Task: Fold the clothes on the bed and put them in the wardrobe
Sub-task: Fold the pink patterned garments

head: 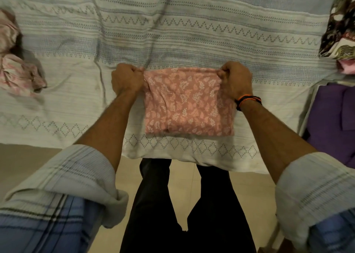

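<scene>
**Pink garment being folded at the bed's edge**

Head view: A person is standing at the near edge of a bed (192, 32) spread with a pale patterned cover. The left hand (127, 79) and right hand (236, 80) are each gripping a far corner of a folded pink leaf-print garment (189, 103), fingers curled tight around the cloth. The garment is lying on the cover between both forearms. A crumpled pink cloth (17, 72) is sitting far left; a dark printed garment (340, 26) and a purple cloth (332, 118) are lying at right.
</scene>
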